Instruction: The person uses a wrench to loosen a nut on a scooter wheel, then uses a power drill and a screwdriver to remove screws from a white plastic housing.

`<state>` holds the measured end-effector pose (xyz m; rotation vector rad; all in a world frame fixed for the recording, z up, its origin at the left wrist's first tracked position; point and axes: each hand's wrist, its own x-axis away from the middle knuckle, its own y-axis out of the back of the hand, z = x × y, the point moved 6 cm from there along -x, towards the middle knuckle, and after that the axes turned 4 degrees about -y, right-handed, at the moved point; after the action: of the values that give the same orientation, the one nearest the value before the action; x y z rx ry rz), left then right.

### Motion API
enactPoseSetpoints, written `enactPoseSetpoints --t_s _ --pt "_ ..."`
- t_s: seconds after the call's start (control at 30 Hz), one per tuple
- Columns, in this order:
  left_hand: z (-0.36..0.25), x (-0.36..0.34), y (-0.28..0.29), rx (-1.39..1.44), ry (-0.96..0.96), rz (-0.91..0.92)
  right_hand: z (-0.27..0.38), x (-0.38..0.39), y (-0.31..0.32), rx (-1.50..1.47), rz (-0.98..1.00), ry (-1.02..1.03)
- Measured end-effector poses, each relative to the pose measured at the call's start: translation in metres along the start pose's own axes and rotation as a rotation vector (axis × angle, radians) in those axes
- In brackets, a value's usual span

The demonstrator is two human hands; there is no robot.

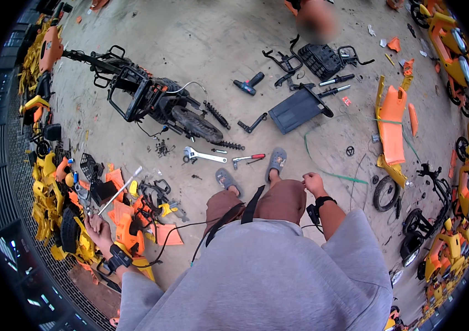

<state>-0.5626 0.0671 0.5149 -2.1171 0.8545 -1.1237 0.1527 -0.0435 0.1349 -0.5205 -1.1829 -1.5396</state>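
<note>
left hand [97, 225] grips metal rod [119, 190] | right hand [313, 182] on knee [285, 199]

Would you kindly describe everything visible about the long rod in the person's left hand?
The rod is thin, straight and pale, apparently metal. The left hand grips its lower end, and it slants up to the right over a pile of orange and yellow plastic parts. Its far tip ends above the concrete floor.
</note>
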Motion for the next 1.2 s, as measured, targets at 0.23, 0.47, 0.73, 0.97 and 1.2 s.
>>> enactPoseSetpoints --t_s 0.23,0.47,0.73,0.97,1.2 --pt "-0.007 0.007 0.125 -0.804 0.048 -0.350 0.083 0.023 -0.041 -0.077 0.039 0.073" --pt "0.055 -0.064 0.077 -0.807 0.099 -0.119 0.105 0.043 -0.069 0.136 0.038 0.263" --pt "0.004 -0.043 0.048 -0.412 -0.109 0.271 0.087 0.071 -0.063 0.117 -0.036 0.153" --pt "0.027 -0.079 0.077 -0.912 0.232 0.058 0.049 0.075 -0.064 0.142 -0.144 0.173" --pt "0.032 -0.100 0.016 -0.787 0.305 0.240 0.003 0.095 -0.052 0.047 -0.275 0.071"
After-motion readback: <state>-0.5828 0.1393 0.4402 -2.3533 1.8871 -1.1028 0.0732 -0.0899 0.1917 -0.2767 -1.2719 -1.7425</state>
